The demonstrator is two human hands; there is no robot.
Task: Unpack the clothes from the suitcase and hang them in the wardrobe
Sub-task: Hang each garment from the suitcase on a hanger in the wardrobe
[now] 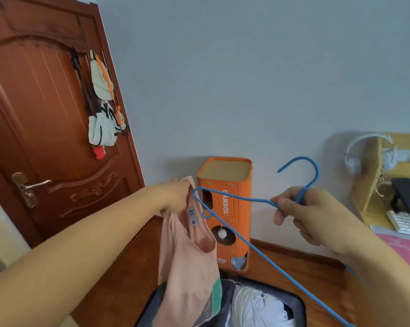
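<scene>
Bedroom interior, reddish wooden floor (133, 267) under pale grey wall (222, 79); items listed near to far: open dark fabric suitcase (300, 305) on the floor at bottom centre, white and pale folded clothes (258, 308) inside; pink sleeveless top (187, 260) with a label at the neckline, hanging above the suitcase, lower hem reaching its left edge; left hand (175, 197) gripping the top by its shoulder strap, fingers curled round the fabric; blue thin plastic clothes hanger (246, 246) held tilted, one end near the strap, long bar running down to the lower right; right hand (310, 215) closed round the hanger neck just below the hook; orange upright box printed GAMBOL (225, 215) standing against the wall behind both hands; yellow wooden desk (369, 185) at right, white headphones (354, 152) hung on its corner; brown carved wooden door (41, 128) at left, cream bags (102, 107) hanging on it
</scene>
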